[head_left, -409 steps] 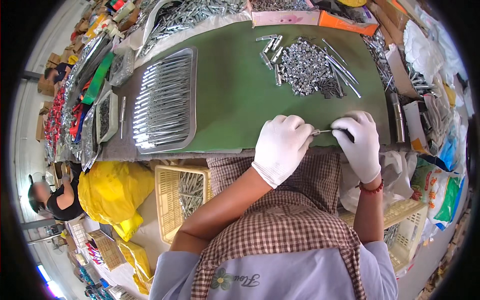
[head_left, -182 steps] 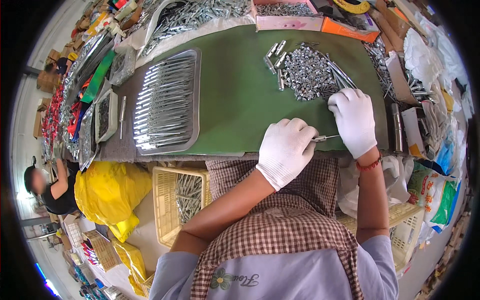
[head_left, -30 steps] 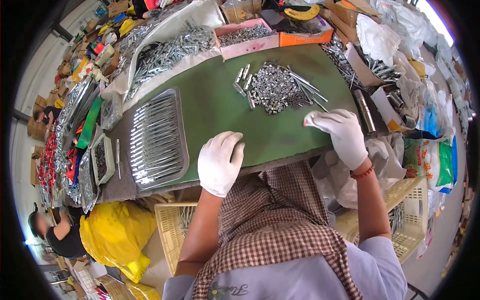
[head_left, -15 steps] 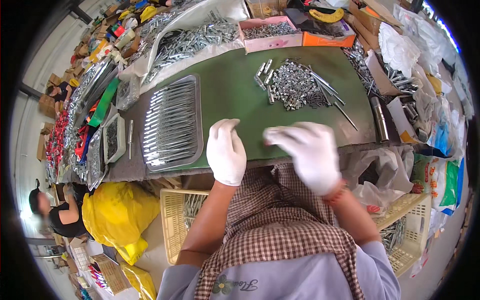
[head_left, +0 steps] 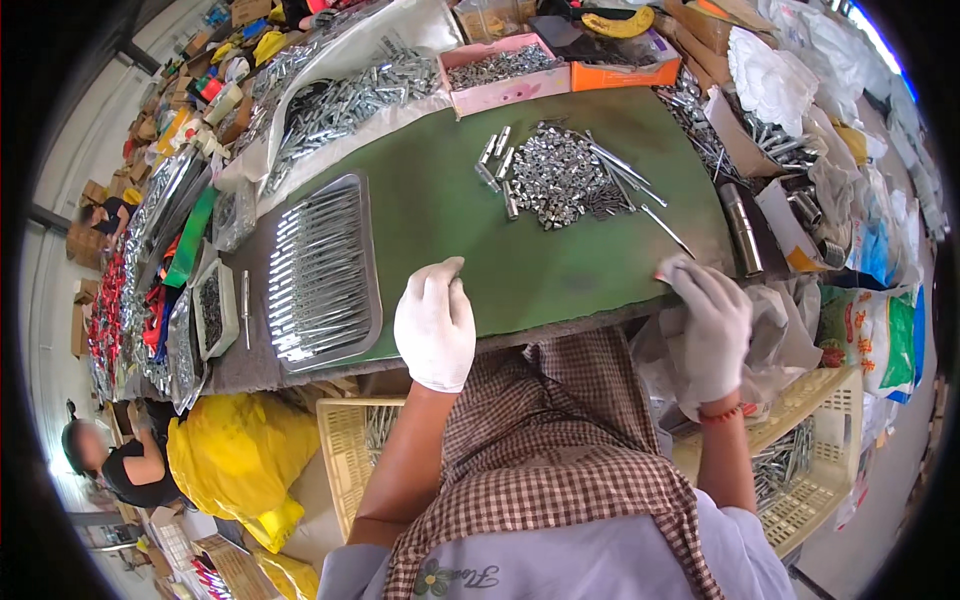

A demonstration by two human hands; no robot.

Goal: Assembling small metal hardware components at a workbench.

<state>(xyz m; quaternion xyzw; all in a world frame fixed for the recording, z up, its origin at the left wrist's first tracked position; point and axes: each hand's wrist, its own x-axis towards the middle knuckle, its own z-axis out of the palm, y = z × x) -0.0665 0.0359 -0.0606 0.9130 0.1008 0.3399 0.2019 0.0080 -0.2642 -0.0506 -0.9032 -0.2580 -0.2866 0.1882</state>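
Note:
My left hand [head_left: 435,325], in a white glove, hovers over the front edge of the green table [head_left: 430,225]. Its fingers are bent together; whatever they hold, if anything, is hidden. My right hand [head_left: 712,330], gloved too, is at the front right edge with fingers loosely bent and partly apart, and nothing shows in them. Close to its fingertips lies the near end of a thin metal rod [head_left: 667,230]. Beyond it, a heap of small shiny metal nuts or sleeves [head_left: 562,175] has several longer rods [head_left: 625,170] on its right and short metal tubes [head_left: 490,165] on its left.
Left of my left hand, a metal tray [head_left: 372,290] holds rows of slim metal rods. A pink box [head_left: 510,92] of small parts and an orange box [head_left: 625,75] stand at the back. A thick metal cylinder [head_left: 741,230] lies at the right edge. Plastic crates [head_left: 340,450] flank my lap.
My right hand has swung to the right, from in front of my body to the rod's near end. The left hand keeps its bent pose. The whole view has shifted slightly.

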